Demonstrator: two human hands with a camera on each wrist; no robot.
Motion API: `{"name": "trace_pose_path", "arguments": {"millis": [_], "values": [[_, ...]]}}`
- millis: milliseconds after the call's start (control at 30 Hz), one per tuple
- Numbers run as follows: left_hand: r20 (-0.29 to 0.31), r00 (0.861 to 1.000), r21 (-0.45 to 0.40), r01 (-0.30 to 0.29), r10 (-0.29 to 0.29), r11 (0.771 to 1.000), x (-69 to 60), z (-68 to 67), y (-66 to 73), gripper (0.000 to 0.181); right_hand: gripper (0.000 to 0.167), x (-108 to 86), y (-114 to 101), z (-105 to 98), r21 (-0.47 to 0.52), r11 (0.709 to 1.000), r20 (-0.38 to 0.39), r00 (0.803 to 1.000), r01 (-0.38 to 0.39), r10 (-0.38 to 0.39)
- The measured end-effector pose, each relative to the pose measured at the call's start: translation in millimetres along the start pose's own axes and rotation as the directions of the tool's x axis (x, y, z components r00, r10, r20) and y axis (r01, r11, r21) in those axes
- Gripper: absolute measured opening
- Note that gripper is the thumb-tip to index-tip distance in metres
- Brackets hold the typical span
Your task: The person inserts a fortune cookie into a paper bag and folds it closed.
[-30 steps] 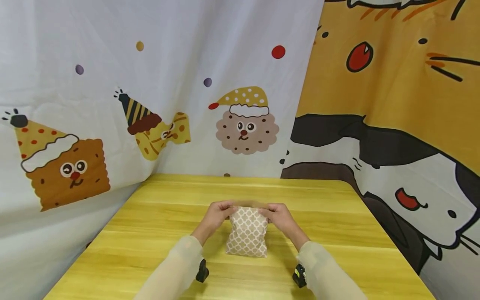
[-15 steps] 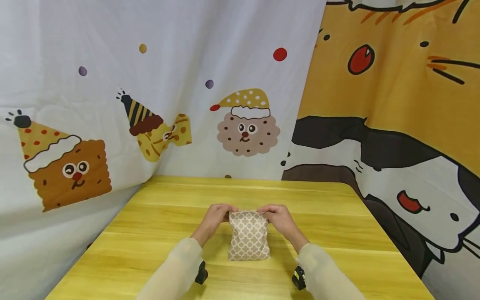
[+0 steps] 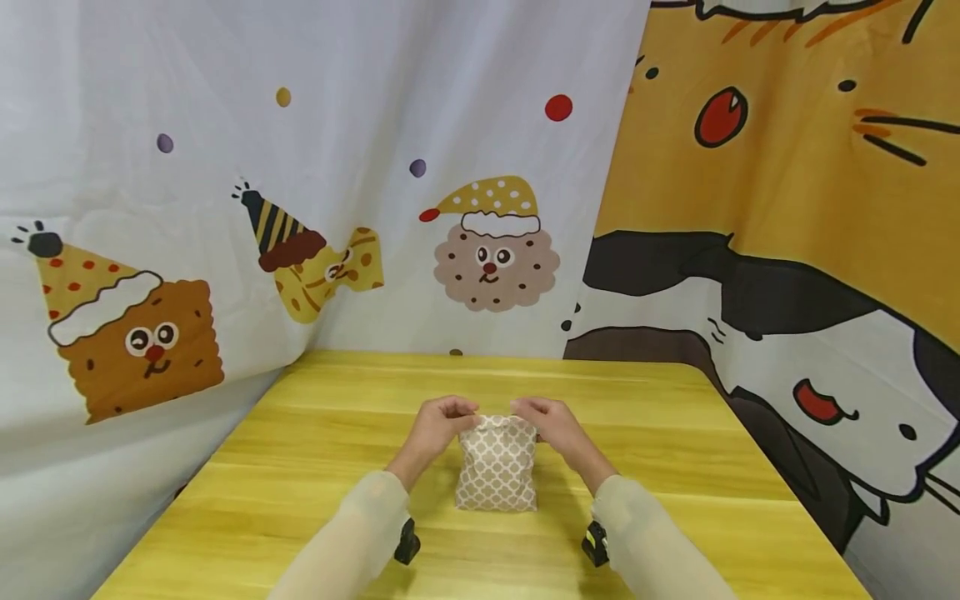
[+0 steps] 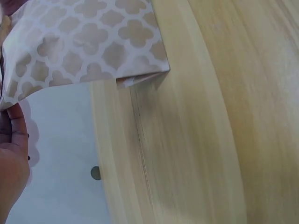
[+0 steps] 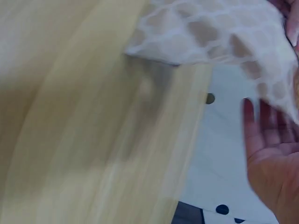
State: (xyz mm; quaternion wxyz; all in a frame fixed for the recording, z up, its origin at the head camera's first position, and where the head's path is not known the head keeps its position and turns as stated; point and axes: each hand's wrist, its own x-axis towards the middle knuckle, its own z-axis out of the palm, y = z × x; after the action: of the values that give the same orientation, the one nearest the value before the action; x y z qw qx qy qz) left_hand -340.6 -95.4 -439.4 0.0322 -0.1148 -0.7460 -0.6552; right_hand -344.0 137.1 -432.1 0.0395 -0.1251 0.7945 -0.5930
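A small beige bag with a white lattice pattern stands on the table in the middle of the head view, its top edge upward. My left hand is at its top left corner. In the left wrist view, the left hand pinches that corner, beside the bag's patterned side. At the top right corner is my right hand. The right wrist view, somewhat blurred, shows the right hand with thumb straight and apart from the bag, its fingers partly hidden by it. Contents of the bag are hidden.
The yellow wood-grain table spreads around the bag. Behind it hangs a white curtain with cartoon prints, and an orange cartoon cloth hangs at the right. A dark camera sits at each wrist.
The hands first moved along the bag's top edge, and the bag shifted slightly toward me, then back. Now the right thumb has come away and the fingers of both hands are raised a little.
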Motion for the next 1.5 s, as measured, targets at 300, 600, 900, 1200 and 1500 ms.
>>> {"name": "trace_pose_path", "arguments": {"millis": [300, 600, 900, 1200, 1500], "values": [[0.083, 0.996, 0.007, 0.043, -0.043, 0.999, -4.3, 0.2, -2.1, 0.022, 0.020, 0.8, 2, 5, -0.117, 0.992, -0.024, 0.999, -0.038, 0.035], [0.174, 0.983, 0.005, 0.050, -0.050, 0.999, -3.1, -2.6, -1.1, 0.030, 0.011, 0.2, 5, 5, -0.094, 0.995, -0.066, 0.997, 0.034, -0.041], [0.140, 0.989, 0.105, 0.030, -0.044, 0.994, -2.5, 6.4, -0.3, 0.021, 0.031, -2.7, 3, 14, -0.049, 0.999, -0.037, 0.999, -0.013, 0.011], [0.099, 0.995, 0.052, 0.026, -0.031, 0.998, -3.9, 3.2, 2.5, 0.020, 0.021, -1.0, -1, 15, -0.104, 0.994, -0.080, 0.997, -0.011, 0.002], [0.151, 0.986, 0.104, 0.056, -0.071, 0.993, -0.4, 3.3, 3.8, 0.023, 0.024, -2.2, -1, 15, -0.081, 0.997, -0.054, 0.999, 0.001, -0.005]]}}
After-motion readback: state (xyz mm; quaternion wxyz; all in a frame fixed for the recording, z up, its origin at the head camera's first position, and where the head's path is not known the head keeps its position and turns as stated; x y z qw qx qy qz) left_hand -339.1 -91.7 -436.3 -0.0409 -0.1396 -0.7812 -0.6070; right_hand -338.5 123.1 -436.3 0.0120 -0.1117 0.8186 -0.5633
